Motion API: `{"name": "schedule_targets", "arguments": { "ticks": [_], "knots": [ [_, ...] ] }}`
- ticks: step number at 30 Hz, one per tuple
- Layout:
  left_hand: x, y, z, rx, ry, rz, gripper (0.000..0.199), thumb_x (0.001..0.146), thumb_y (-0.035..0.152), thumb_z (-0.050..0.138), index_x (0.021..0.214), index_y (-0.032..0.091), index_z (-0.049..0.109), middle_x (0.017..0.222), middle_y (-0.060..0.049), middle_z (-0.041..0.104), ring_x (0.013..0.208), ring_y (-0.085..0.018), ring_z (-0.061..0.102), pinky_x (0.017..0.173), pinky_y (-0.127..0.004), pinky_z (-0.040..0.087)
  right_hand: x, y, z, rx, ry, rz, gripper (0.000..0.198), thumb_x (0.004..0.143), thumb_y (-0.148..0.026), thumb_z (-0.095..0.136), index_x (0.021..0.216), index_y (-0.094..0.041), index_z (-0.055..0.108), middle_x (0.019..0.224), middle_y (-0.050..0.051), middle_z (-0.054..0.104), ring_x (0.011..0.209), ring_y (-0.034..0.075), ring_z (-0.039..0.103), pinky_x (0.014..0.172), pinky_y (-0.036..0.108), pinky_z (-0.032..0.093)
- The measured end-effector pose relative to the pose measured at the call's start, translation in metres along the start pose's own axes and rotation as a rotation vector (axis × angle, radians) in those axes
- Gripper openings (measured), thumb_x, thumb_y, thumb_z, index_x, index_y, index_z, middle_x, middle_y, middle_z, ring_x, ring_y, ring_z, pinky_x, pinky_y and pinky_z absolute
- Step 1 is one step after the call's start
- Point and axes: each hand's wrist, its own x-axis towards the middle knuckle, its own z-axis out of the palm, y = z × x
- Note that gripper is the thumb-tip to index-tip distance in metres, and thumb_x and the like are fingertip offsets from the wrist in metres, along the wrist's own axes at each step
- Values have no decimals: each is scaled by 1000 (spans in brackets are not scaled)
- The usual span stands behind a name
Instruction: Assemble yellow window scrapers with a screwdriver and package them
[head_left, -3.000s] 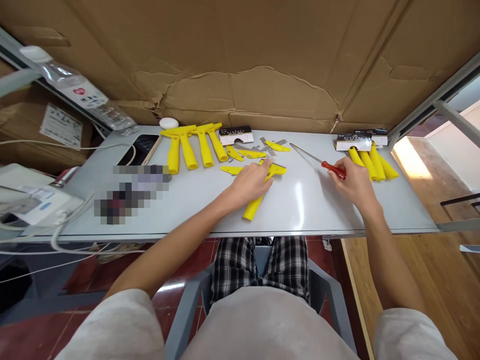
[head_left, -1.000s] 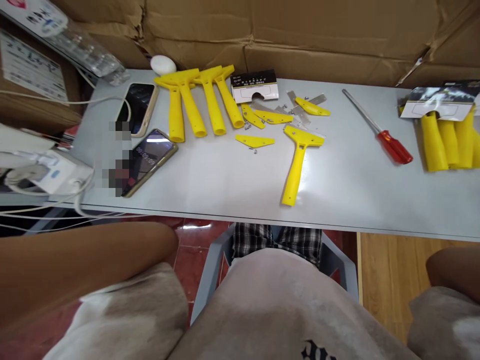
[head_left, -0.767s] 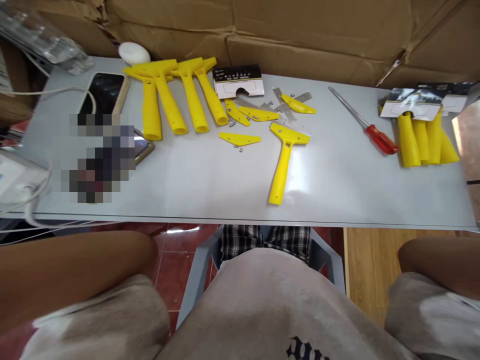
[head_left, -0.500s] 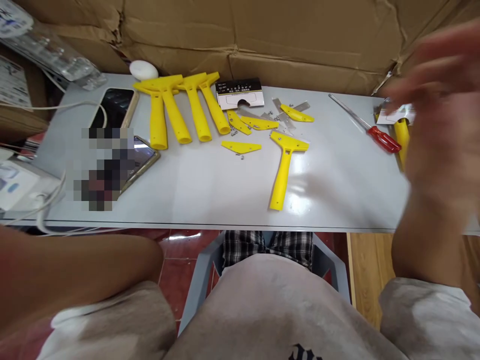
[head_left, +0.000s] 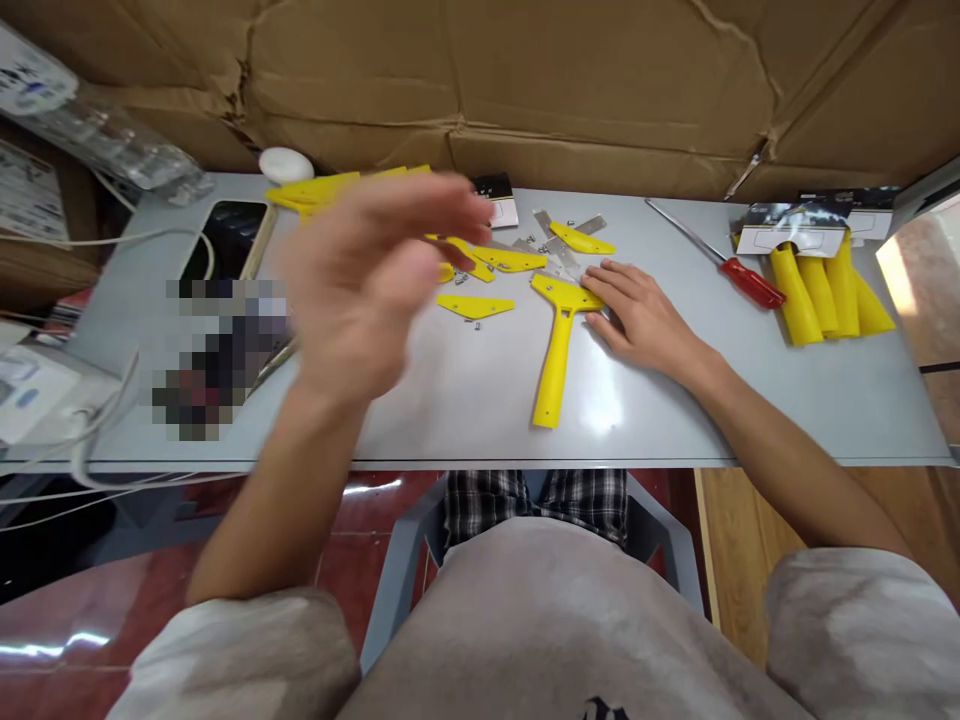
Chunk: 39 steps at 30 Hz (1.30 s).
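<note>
A yellow scraper (head_left: 553,365) lies on the table with its handle toward me. My right hand (head_left: 645,312) rests at the right end of its head, fingers stretched out over the tip and thumb apart below. My left hand (head_left: 352,290) is raised over the left part of the table, blurred, with thumb and fingers apart and nothing seen in it. It hides most of the yellow scraper handles (head_left: 315,190) behind. Near the scraper are a loose yellow cover plate (head_left: 476,305), more yellow plates (head_left: 583,240), metal blades (head_left: 589,225) and small screws (head_left: 478,326).
A red-handled screwdriver (head_left: 754,283) lies to the right, beside several yellow scrapers with black-and-white cards (head_left: 795,240). Phones (head_left: 232,240), white cables (head_left: 97,400) and a plastic bottle (head_left: 112,135) are on the left. Cardboard (head_left: 525,90) stands along the back edge.
My right hand has come down from the upper right to the scraper's head, uncovering the carded scrapers. My left hand has risen from the lower left to above the table.
</note>
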Motion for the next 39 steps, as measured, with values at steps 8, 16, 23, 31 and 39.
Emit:
{"name": "schedule_targets", "arguments": {
  "ticks": [8, 16, 23, 31, 39],
  "knots": [
    [3, -44, 45, 278, -346, -4, 53, 115, 54, 50, 156, 25, 67, 167, -12, 64, 155, -33, 60, 132, -58, 45, -1, 4, 9, 10, 13, 19, 70, 110, -53, 50, 170, -18, 53, 174, 15, 55, 167, 39, 45, 141, 66, 30],
    [-11, -50, 52, 355, -514, 131, 47, 111, 47, 61, 151, 27, 73, 169, -14, 60, 162, -36, 52, 135, -64, 40, -6, 16, -15, 56, 81, 36, 71, 109, -53, 53, 171, -18, 51, 173, 17, 56, 159, 38, 55, 135, 60, 44],
    [-14, -49, 58, 395, -516, 186, 42, 111, 48, 62, 145, 28, 77, 165, -16, 63, 158, -39, 54, 129, -66, 44, -23, 81, -49, -180, 253, 307, 60, 103, -48, 56, 149, -14, 72, 154, 22, 70, 144, 49, 63, 123, 72, 50],
    [-11, -49, 43, 445, -453, 82, 45, 110, 44, 58, 148, 26, 74, 164, -15, 63, 155, -38, 56, 130, -64, 43, -24, 92, -36, -226, 282, 359, 47, 101, -48, 55, 127, -21, 83, 142, 19, 76, 130, 50, 66, 110, 78, 53],
    [-10, -61, 22, 488, -351, 35, 44, 113, 38, 50, 144, 21, 76, 153, -16, 72, 143, -34, 66, 124, -61, 53, -12, 46, -19, -93, 262, 143, 53, 107, -50, 54, 147, -21, 74, 161, 18, 67, 150, 44, 60, 126, 74, 47]
  ]
}}
